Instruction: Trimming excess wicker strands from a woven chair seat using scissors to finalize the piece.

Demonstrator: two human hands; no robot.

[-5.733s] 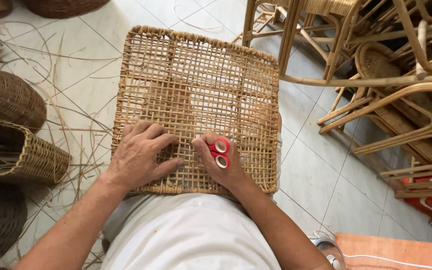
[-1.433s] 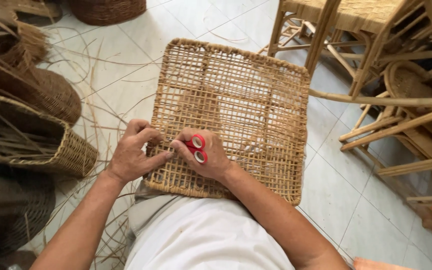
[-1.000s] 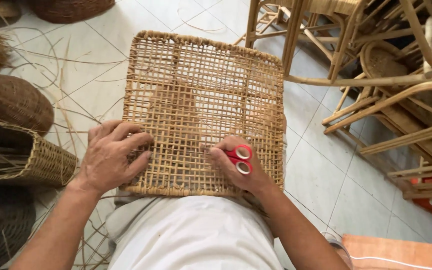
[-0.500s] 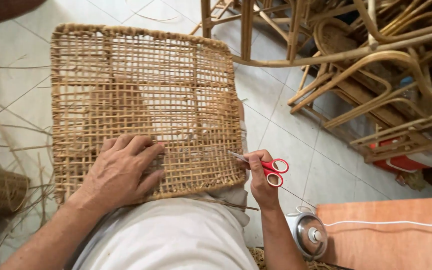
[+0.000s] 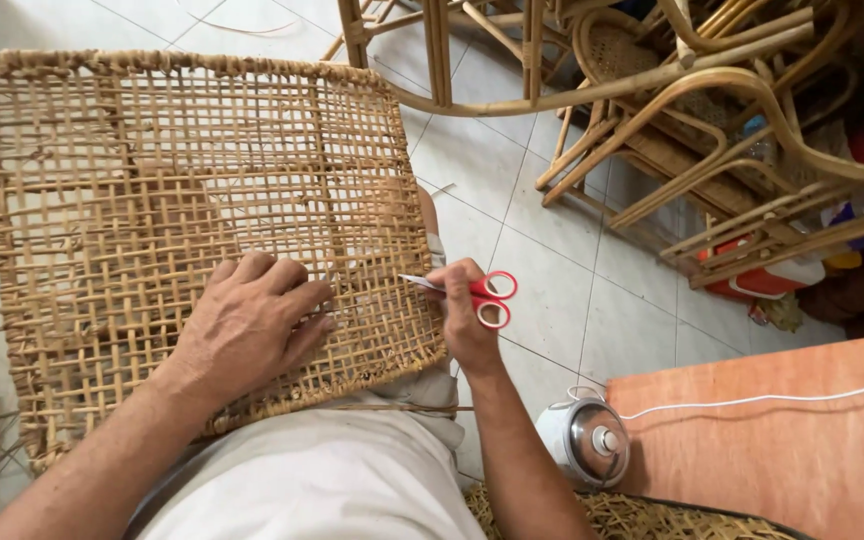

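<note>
A square, open-weave panel of pale rattan cane (image 5: 182,220) lies across the person's lap, its far edge over the tiled floor (image 5: 542,290). It looks light and fairly stiff, though single strands would likely snap or fray; the bound rim seems the safest hold. The left hand (image 5: 252,325) lies flat and spread on the weave. The right hand (image 5: 467,320) grips small red-handled scissors (image 5: 472,293), blades at the panel's right edge. Bent rattan chair frames (image 5: 672,110) stand beyond.

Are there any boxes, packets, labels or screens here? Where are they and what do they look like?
No screens or signs show.
Red and white container: on the floor under the rattan chairs at right, boxy, partly hidden; kind unclear.
Colourful wrappers or bags: far right behind the chair frames, blue, yellow and red, too hidden to tell.
</note>
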